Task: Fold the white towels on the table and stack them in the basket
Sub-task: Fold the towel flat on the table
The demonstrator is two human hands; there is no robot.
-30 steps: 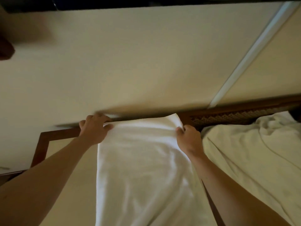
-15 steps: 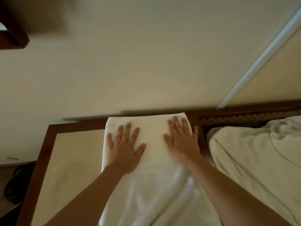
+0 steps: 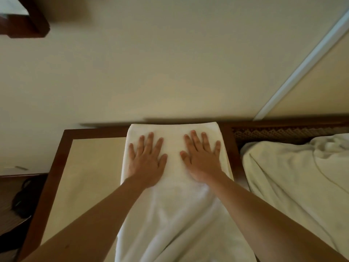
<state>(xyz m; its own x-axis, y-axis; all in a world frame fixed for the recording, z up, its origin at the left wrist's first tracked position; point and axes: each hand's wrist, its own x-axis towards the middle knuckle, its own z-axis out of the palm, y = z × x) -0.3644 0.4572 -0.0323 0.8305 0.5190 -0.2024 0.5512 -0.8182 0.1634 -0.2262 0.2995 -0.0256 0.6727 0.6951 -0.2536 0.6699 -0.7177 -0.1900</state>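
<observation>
A white towel (image 3: 172, 214) lies lengthwise on the table (image 3: 85, 176), its far end folded over into a neat thick edge by the wall. My left hand (image 3: 146, 163) lies flat on the folded part with fingers spread. Beside it, my right hand (image 3: 202, 159) presses flat on the same fold, fingers straight. The near part of the towel runs wrinkled between my forearms toward me. No basket is in view.
The table has a dark wooden frame and a pale top, set against a cream wall. To the right lies a rumpled cream cloth (image 3: 302, 182) in front of a carved wooden rail (image 3: 283, 132). A dark object (image 3: 20, 201) sits on the floor at the left.
One second ago both hands pinched the towel's far corners at the table's back edge. They let go and now lie flat on the folded end, slightly farther apart than half a second ago.
</observation>
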